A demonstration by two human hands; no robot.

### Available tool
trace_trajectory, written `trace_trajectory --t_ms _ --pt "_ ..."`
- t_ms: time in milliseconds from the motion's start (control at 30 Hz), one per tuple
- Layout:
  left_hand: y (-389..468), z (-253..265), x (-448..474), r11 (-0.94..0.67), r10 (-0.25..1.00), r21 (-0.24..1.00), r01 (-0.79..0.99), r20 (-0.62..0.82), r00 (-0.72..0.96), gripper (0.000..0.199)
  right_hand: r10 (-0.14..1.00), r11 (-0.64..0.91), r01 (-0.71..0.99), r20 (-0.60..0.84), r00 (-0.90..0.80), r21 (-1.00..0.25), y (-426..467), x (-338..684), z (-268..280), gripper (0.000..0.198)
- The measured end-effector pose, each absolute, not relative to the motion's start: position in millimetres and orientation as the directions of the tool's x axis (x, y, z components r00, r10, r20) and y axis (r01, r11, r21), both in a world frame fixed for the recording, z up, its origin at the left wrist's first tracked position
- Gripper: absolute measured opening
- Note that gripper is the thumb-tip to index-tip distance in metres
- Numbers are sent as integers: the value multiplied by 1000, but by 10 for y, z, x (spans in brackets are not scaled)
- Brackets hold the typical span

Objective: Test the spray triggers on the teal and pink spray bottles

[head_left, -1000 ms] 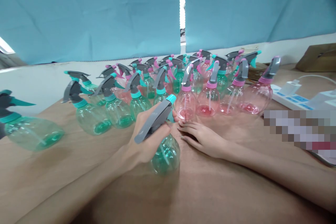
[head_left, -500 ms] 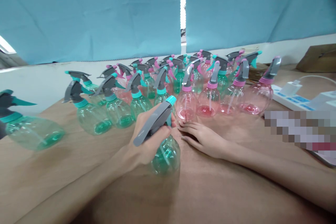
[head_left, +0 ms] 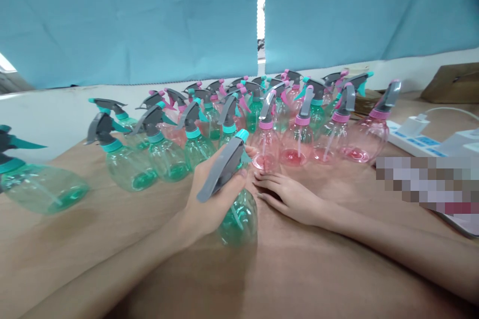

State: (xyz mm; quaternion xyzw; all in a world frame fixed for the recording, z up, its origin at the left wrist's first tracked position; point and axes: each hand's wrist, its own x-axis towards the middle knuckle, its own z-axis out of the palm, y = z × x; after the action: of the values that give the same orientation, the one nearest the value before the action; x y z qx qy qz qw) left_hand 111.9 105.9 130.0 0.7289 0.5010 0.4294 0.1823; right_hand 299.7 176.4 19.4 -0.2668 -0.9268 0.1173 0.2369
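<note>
My left hand [head_left: 211,197] is wrapped round the neck of a green spray bottle [head_left: 239,222] with a grey and turquoise trigger head. The bottle is nearly upright, its nozzle pointing away from me. Whether its base touches the table cannot be made out. My right hand [head_left: 290,197] lies flat on the table just right of it, fingers outstretched and empty. Beyond the right fingertips stands a pink spray bottle [head_left: 265,149]. Behind my left hand are green spray bottles, the closest being this green one [head_left: 200,144].
Several more green and pink spray bottles [head_left: 298,147] crowd the back of the wooden table [head_left: 299,279]. One green bottle [head_left: 45,187] stands apart at far left. At right lie a white power strip [head_left: 419,140], a blurred-out flat item [head_left: 430,187] and a brown case [head_left: 451,83].
My left hand and the green spray bottle have shifted slightly up and to the right. My right hand has stayed in place.
</note>
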Motion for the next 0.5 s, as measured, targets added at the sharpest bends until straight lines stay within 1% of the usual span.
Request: trace_trajectory --t_ms 167,333,500 --pt "1067 1309 1126 -398 909 744 537 400 120 18 553 828 442 368 -748 -346 1773 2997 188 36" --pt "1068 1298 1130 -436 893 736 518 423 150 23 555 826 444 364 -748 -346 1768 2996 192 37" --pt "1068 1297 1125 -425 897 727 539 419 143 19 555 826 442 372 -744 -350 1763 2997 198 36"
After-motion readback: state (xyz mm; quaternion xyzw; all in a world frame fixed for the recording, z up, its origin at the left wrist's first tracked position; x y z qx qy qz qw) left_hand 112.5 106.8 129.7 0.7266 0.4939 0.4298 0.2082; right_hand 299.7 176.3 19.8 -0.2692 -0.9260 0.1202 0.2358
